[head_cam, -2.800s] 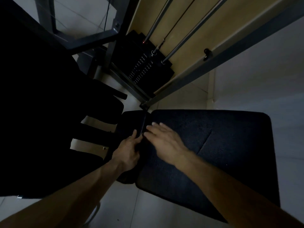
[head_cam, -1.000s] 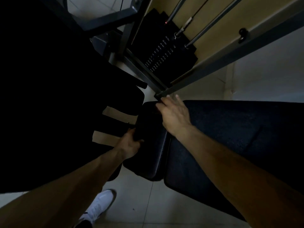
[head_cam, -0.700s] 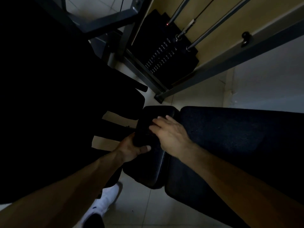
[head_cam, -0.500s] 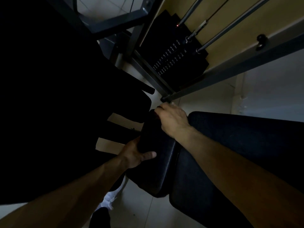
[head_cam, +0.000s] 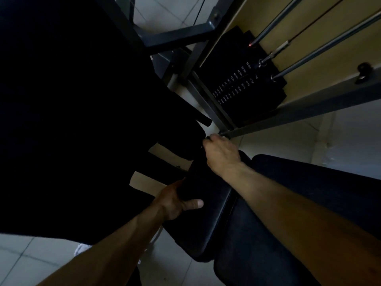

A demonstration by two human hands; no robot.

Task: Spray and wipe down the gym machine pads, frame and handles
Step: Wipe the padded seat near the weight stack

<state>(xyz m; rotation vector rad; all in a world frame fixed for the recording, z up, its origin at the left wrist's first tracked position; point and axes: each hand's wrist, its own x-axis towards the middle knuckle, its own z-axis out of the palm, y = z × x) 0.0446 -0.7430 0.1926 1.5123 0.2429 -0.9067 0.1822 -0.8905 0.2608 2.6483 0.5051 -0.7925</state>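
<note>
Down the middle of the dim view runs a narrow black seat pad (head_cam: 206, 226), with a larger black bench pad (head_cam: 321, 195) beside it on the right. My left hand (head_cam: 175, 204) grips the narrow pad's left edge, thumb lying on top and fingers hidden underneath. My right hand (head_cam: 221, 154) is at the pad's far end, its fingers curled over that edge. No cloth or spray bottle can be made out in the dark. The grey machine frame (head_cam: 309, 109) passes just beyond my right hand.
A black weight stack (head_cam: 247, 89) with chrome guide rods (head_cam: 321, 48) stands behind the frame against a tan wall. Very dark machine parts fill the left side. Pale floor tiles and the tip of a white shoe (head_cam: 82, 249) show below.
My right hand has slid from the flat top of the pads to the narrow pad's far end. My left hand shifted onto that pad's left edge and took hold. The view moved closer.
</note>
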